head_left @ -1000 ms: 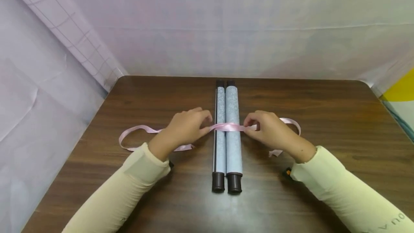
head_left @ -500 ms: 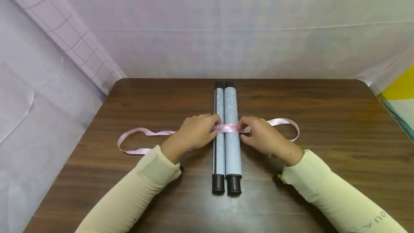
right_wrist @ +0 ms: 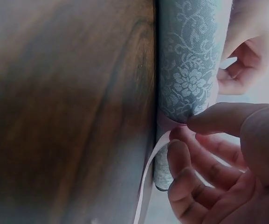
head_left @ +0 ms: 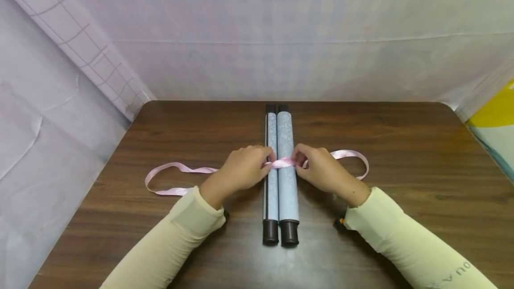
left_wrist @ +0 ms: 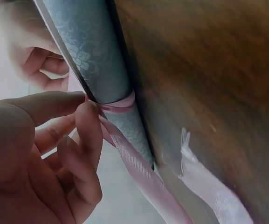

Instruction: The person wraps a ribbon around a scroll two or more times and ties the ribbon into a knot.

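Note:
Two pale blue scroll rolls with dark end caps lie side by side on the table, the thinner left roll (head_left: pixel 272 200) touching or nearly touching the thicker right roll (head_left: pixel 288 195). A pink satin ribbon (head_left: pixel 284 163) crosses over both and bends around their sides. My left hand (head_left: pixel 246 167) pinches the ribbon between thumb and fingertips at the left roll's side. At the right roll's side my right hand (head_left: pixel 321 168) pinches it likewise. In the left wrist view a frayed ribbon end (left_wrist: pixel 204 182) lies loose. White flower patterns show on the roll (right_wrist: pixel 188 79) in the right wrist view.
The dark wood table (head_left: pixel 192 128) ends at a pale curtain (head_left: pixel 257 35) behind. Ribbon tails loop out on both sides, the left loop (head_left: pixel 150 177) and the right loop (head_left: pixel 363 159). A yellow patch (head_left: pixel 495 108) shows at the far right.
Both hands have moved inward to the sides of the rolls, along the ribbon. The ribbon's crossing over the rolls looks narrower and more twisted. The head view has shifted slightly.

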{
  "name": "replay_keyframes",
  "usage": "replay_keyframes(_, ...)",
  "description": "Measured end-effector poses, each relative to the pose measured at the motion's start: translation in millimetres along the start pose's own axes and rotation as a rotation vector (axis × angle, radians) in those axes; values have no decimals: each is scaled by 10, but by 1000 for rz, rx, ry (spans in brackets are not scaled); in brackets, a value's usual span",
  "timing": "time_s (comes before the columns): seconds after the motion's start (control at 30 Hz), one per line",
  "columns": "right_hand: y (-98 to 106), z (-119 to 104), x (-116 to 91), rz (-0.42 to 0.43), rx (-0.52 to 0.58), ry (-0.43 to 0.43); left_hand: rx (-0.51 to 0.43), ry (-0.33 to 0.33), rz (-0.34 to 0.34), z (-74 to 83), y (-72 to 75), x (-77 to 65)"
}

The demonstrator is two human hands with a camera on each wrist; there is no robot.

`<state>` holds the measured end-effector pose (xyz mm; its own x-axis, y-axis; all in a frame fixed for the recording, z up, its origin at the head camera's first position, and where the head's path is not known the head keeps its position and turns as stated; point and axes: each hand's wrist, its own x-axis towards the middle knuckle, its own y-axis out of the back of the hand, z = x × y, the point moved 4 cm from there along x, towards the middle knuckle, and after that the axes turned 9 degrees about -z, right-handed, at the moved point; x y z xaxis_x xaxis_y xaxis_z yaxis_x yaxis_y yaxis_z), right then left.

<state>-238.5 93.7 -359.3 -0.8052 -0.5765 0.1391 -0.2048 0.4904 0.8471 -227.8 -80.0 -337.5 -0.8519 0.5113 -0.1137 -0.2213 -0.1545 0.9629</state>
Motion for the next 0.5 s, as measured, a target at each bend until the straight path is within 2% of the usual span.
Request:
replay_keyframes(0.2, 28, 26, -11, -5, -53, -59, -41, -2, 0, 46, -12, 25)
replay_keyframes(0.37, 74, 11, 10, 18, -60, -45, -49, -6, 7, 80, -10, 31)
replay_keyframes(0.5, 137, -34, 56, 62, -29, -34, -49, -10, 42, 78, 3, 24)
